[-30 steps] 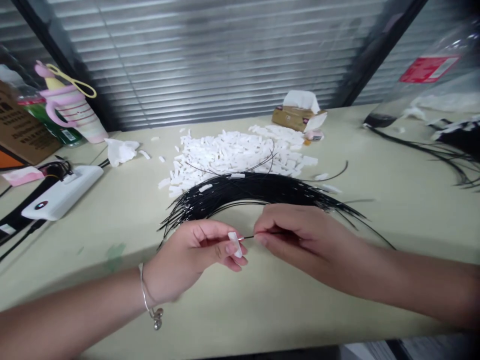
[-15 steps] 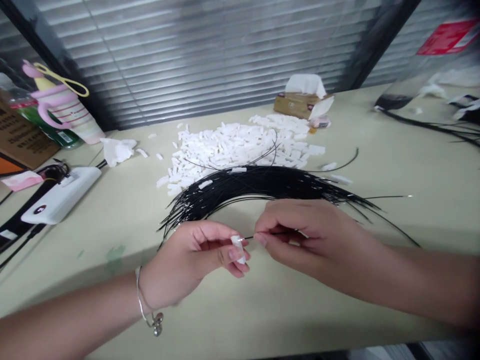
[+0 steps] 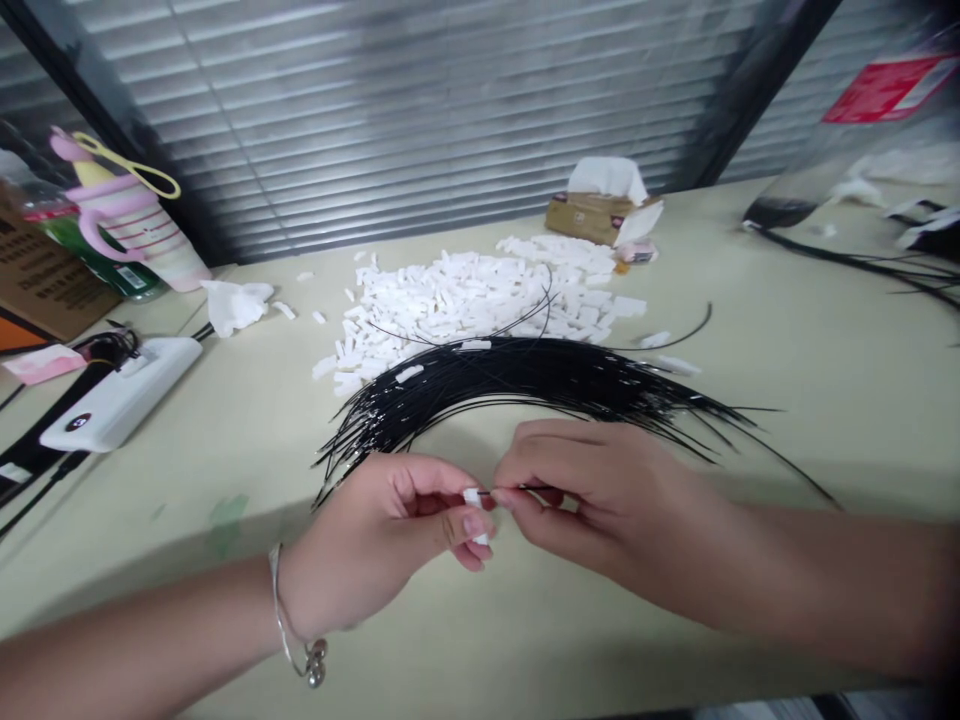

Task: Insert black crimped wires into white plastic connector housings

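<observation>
Between thumb and fingers, my left hand (image 3: pixel 397 530) pinches a small white plastic connector housing (image 3: pixel 473 496). Close by on its right, my right hand (image 3: pixel 592 500) pinches a thin black wire (image 3: pixel 534 488), whose end meets the housing near its upper end. Whether the tip is inside the housing is too small to tell. Just beyond both hands a curved bundle of black wires (image 3: pixel 517 375) lies on the table, many ends showing shiny tips. Behind the bundle spreads a pile of white housings (image 3: pixel 457 290); a few lie on the wires.
At the back stands a tissue pack (image 3: pixel 589 215). To the left are a white power bank (image 3: pixel 124 395), a crumpled tissue (image 3: pixel 236 305), a pink-handled cup (image 3: pixel 142 225) and a cardboard box (image 3: pixel 45 270). A plastic bottle (image 3: pixel 832 150) and more black wires (image 3: pixel 862 255) are at right.
My right hand has moved left toward my left hand, so less wire shows between its fingertips and the housing. Both hands sit slightly lower in view.
</observation>
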Motion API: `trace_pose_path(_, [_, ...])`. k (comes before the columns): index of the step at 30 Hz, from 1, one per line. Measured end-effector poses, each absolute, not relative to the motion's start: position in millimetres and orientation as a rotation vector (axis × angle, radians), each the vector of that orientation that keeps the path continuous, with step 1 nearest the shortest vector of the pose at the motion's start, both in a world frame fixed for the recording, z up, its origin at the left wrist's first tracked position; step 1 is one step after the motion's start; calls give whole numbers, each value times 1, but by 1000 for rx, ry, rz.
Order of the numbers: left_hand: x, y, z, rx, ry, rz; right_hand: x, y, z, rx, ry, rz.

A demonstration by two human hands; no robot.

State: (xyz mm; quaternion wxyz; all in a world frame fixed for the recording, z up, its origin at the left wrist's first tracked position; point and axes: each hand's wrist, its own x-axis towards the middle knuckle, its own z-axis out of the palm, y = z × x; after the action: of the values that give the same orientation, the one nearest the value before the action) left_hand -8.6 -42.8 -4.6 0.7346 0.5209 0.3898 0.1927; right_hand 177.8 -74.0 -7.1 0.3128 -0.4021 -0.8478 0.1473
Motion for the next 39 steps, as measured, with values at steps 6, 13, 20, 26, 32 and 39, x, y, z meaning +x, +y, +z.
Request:
trace_pose_path(6, [-7, -41, -6, 1098, 853, 437, 190, -49, 13, -1079, -2322, 763])
trace_pose_path(13, [-7, -40, -8, 1036, 841, 459, 206, 41, 24, -1435, -2273, 209])
trace_pose_path(20, [-8, -39, -10, 1038, 835, 449, 154, 102, 17, -1417, -2472, 277])
trace_pose_path(26, [-11, -39, -14, 1037, 787, 435, 114, 121, 3, -1359, -2562, 350])
trace_pose_path(32, [-9, -38, -11, 960, 791, 479, 122, 89, 14, -1275, -2367, 319])
trace_pose_path(39, [-10, -34, -16, 795, 726, 599, 175, -35, 38, -1195, -2292, 494])
